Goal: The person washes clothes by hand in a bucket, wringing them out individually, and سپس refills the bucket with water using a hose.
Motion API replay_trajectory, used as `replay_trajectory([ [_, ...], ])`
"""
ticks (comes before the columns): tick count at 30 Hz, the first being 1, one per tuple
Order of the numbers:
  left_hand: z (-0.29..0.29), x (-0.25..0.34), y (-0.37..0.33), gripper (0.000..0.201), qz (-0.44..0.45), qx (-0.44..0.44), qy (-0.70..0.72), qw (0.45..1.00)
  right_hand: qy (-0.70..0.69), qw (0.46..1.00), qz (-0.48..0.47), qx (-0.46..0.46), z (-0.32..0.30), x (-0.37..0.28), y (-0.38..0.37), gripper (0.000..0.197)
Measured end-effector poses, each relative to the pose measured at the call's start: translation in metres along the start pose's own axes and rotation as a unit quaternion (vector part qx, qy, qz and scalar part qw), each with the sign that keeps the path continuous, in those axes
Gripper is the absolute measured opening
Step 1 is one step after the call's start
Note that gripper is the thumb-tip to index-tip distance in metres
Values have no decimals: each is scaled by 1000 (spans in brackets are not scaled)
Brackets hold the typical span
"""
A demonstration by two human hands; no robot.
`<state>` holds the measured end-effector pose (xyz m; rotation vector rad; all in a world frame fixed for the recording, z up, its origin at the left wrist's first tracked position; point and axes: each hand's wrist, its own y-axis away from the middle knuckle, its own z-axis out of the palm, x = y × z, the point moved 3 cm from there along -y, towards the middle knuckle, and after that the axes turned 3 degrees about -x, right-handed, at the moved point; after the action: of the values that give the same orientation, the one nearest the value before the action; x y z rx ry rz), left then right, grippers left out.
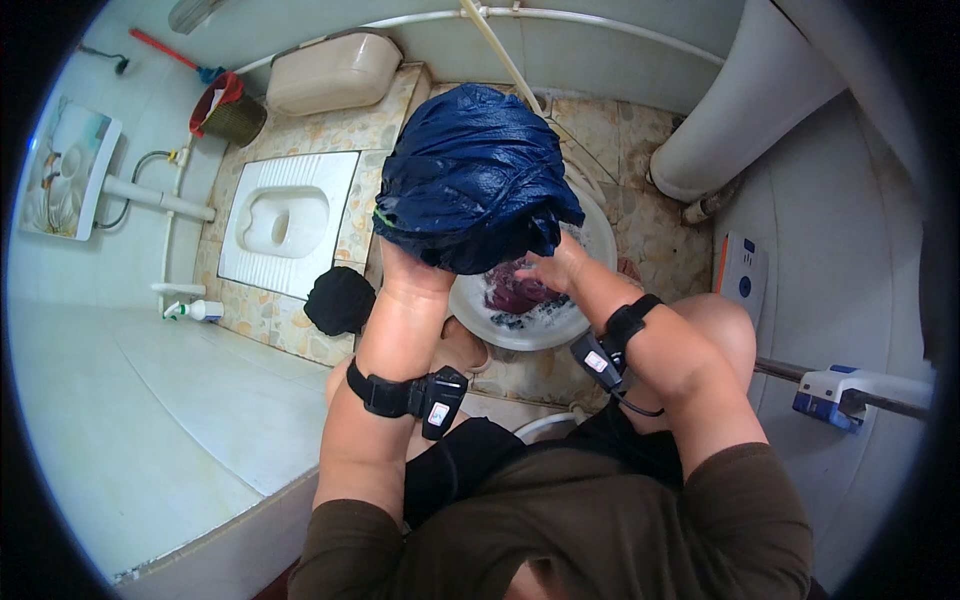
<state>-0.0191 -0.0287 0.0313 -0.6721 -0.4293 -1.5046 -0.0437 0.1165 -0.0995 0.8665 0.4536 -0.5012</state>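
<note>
A large bundle of wet, dark blue cloth (475, 170), perhaps a garment, is raised in front of me. My left hand (415, 268) supports it from below, its fingers mostly hidden under the folds. At the bundle's lower right edge, my right hand (560, 266) is against the cloth; a few fingers show and the rest are covered. Beneath the bundle stands a round white basin (590, 318), partly hidden by it. Inside lies a dark red, wet cloth (520, 292) among suds.
A black cloth bundle (340, 301) lies on the tiles to the left, beside a squat toilet (283, 226). Farther back are a waste basket (232, 118) and a cistern (333, 73). A spray bottle (200, 311) rests at left; a white pedestal (735, 130) rises at right.
</note>
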Motion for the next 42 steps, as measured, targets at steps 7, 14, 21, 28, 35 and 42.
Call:
replay_trajectory([
  [7, 28, -2, 11, 49, 7, -23, 78, 997, -46, 997, -12, -61, -15, 0, -27, 64],
  [14, -4, -17, 7, 33, -37, 119, 97, 987, -134, 979, -102, -119, 44, -69, 54, 73],
  [21, -22, -51, 18, 29, -88, 148, 100, 980, 55, 982, -158, -91, 54, -80, 73, 33],
  [28, -19, -58, 20, 32, -149, 108, 165, 969, 31, 983, -173, -60, 56, -92, 90, 28],
  [35, -47, -40, 25, 64, -288, 166, -196, 923, 162, 914, -366, 68, 34, -124, 91, 31],
  [42, -7, -35, 22, 89, -197, -9, 39, 980, 406, 765, -477, 152, 34, -116, 89, 35],
])
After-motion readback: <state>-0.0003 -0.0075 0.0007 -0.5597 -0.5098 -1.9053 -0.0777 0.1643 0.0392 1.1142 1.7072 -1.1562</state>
